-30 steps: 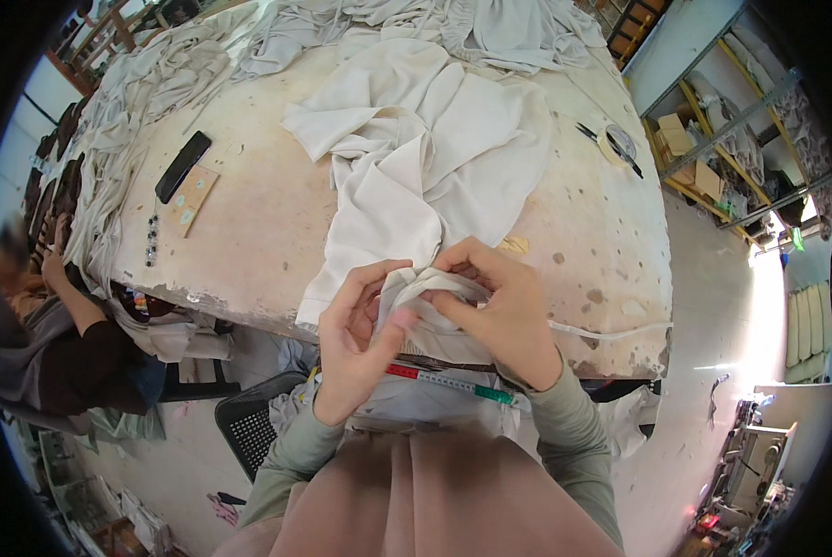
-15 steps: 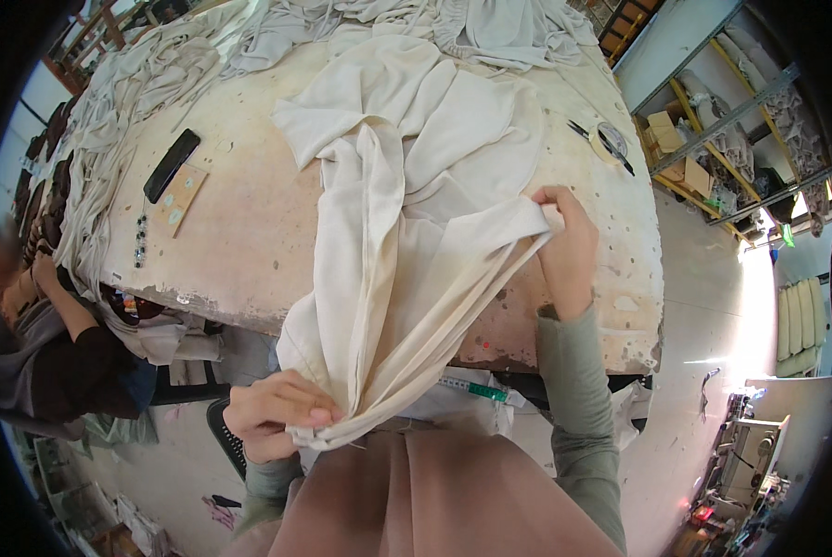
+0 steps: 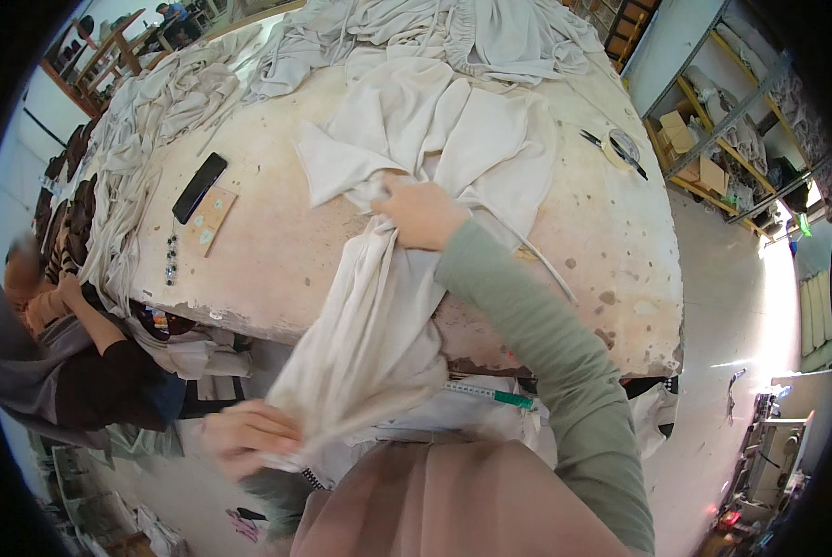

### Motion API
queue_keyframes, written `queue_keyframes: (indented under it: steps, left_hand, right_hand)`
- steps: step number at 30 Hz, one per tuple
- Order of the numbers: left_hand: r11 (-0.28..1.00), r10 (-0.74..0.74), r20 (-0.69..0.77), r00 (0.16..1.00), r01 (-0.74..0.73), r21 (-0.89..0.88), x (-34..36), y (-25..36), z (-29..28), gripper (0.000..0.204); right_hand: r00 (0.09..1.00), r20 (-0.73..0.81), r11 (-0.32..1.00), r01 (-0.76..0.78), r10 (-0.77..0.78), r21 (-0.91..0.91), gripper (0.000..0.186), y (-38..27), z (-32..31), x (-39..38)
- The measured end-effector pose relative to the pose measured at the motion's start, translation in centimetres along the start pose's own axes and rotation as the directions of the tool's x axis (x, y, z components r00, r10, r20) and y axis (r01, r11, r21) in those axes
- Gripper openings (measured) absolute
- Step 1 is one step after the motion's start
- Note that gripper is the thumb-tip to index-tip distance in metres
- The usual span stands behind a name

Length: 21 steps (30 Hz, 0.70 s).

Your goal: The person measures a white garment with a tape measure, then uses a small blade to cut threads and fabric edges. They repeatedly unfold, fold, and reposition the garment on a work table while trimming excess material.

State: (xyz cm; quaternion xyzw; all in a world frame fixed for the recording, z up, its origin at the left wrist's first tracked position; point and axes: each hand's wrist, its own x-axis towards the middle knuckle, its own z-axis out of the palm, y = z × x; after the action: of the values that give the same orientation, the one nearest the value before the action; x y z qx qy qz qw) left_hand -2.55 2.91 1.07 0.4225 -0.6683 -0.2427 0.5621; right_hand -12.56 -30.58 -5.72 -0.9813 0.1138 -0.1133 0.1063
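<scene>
An off-white cloth garment (image 3: 341,320) stretches from the worktable down over its front edge, and a thin cord or strip trails from its right side. My left hand (image 3: 253,436), slightly blurred, is closed on the garment's near end, just beyond the table edge. Midway along the piece, my right hand (image 3: 422,213) grips gathered cloth, with some fingertips hidden in the folds. Beyond that hand the far part of the garment lies spread in wide folds. A green and white measuring tape (image 3: 490,394) shows below the table edge, between my arms.
On the worktable (image 3: 258,251) lie a phone (image 3: 199,188) with a beaded strap, a patterned card (image 3: 210,220), and a tape roll (image 3: 620,150) beside dark snips. Heaped pale garments (image 3: 379,42) cover the far side. A co-worker (image 3: 82,343) is at the left; shelving (image 3: 727,121) stands right.
My right hand has left the garment's right edge and moved left and farther away, now gripping its middle. The cloth between my hands has swung left into a narrower bunch.
</scene>
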Motion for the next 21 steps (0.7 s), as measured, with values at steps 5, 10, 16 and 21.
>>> queue_keyframes:
  steps: [5, 10, 16, 21]
  left_hand:
    - [0.984, 0.129, -0.785, 0.606, 0.019, 0.177, -3.8, -0.3, -2.7, 0.032]
    - [0.931, -0.206, -0.813, 0.545, -0.146, -0.334, -1.9, -4.7, -2.2, 0.018]
    - [0.979, -0.206, -0.633, 0.746, 0.160, -0.130, 0.2, -9.8, 3.3, 0.017]
    - [0.972, -0.237, -0.546, 0.804, 0.188, -0.144, 1.8, -8.6, 4.6, 0.021]
  right_hand:
    - [0.928, -0.337, 0.981, -0.115, 0.162, 0.155, 0.040, 1.3, -7.4, -7.1]
    - [0.801, -0.576, 0.956, -0.272, 0.163, -0.108, 0.049, 1.7, -10.4, -18.5]
    - [0.847, 0.265, 0.843, -0.511, 0.460, 0.168, 0.055, 1.7, -12.6, -23.3]
    - [0.893, 0.047, 0.819, -0.430, 0.448, 0.379, 0.037, -1.7, -12.2, -19.8]
